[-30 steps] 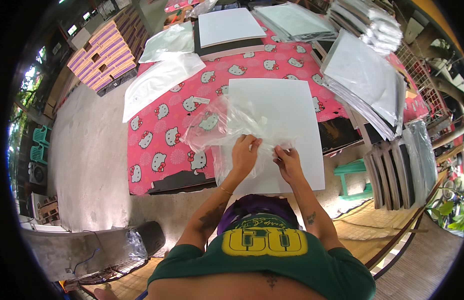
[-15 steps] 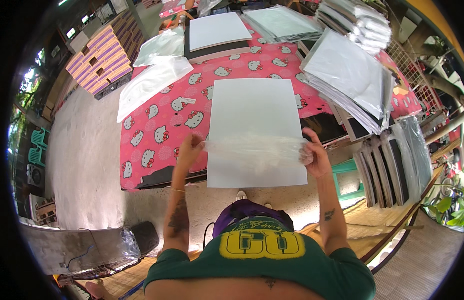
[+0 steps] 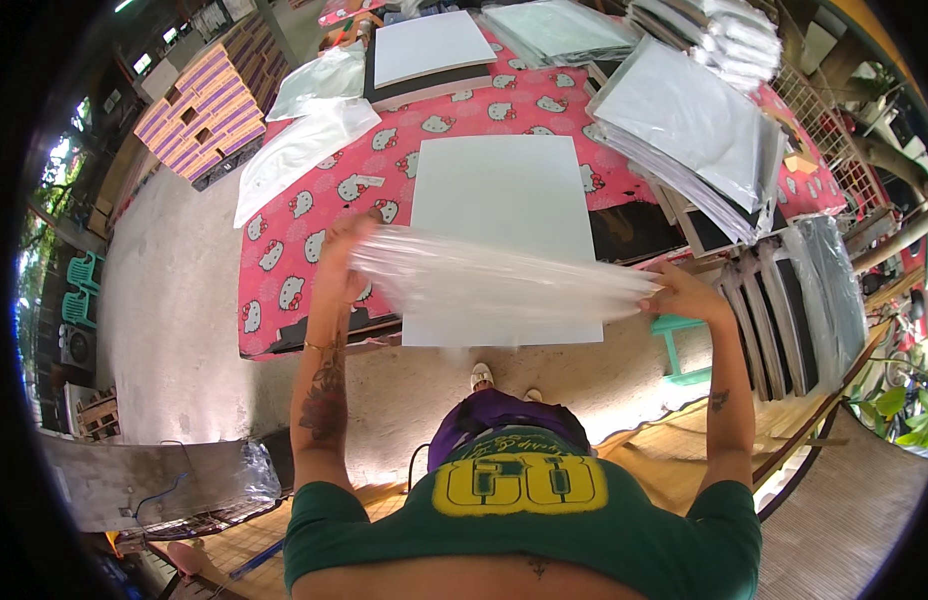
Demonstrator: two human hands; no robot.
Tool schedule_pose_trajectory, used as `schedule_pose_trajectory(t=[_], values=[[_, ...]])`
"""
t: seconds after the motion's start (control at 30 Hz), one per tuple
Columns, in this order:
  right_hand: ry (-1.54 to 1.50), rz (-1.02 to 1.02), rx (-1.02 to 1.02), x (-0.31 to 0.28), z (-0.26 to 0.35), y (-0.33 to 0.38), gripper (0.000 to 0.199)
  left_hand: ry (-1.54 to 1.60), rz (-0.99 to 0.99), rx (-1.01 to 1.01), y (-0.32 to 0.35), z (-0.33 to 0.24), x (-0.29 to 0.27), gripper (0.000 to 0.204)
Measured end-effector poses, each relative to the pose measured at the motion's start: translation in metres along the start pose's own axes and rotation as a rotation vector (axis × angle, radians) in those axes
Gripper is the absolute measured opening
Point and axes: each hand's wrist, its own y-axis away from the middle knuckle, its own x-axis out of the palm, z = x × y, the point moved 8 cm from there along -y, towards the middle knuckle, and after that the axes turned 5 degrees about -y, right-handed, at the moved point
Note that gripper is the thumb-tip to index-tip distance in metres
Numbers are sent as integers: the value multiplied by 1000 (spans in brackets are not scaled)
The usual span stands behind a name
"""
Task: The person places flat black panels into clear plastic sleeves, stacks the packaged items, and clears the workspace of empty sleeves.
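Fingers [image 3: 664, 298] gripping one film [image 3: 494, 280], one sheet [image 3: 499, 190] below

- Film [image 3: 504, 280]: clear plastic, glossy, creased.
- Sheet [image 3: 499, 185]: smooth, matt, paper-like.
- Counter cover [image 3: 384, 165]: smooth, plastic-looking from where I stand.
- Floor [image 3: 174, 320]: matt, concrete-like.

Yellow lettering [image 3: 520, 487] on green shirt [image 3: 674, 540]

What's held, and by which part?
A clear plastic film, stretched between both hands: the left hand pinches its left end, the right hand its right end. Motion blur hides the exact finger placement on the left.
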Motion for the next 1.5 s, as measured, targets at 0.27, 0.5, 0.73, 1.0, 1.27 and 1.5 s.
schedule_pose_trajectory(t=[0.27,0.5,0.73,1.0,1.27,1.5], values=[[-1168,121,138,41,-27,-4,56,178,430,8,24,-8,60,45],[-1581,-24,-128,6,-2,-5,48,-126,455,-19,69,111,30,53],[-702,519,145,122,-87,46,53,775,-246,-130,45,71,-2,44],[-1548,332,0,93,-25,22,52,288,150,-259,140,159,37,35],[-1397,415,-338,111,-81,50,41,526,60,-247,138,159,0,32],[-490,-183,448,152,-92,54,47,-50,-587,-356,163,206,-3,22]])
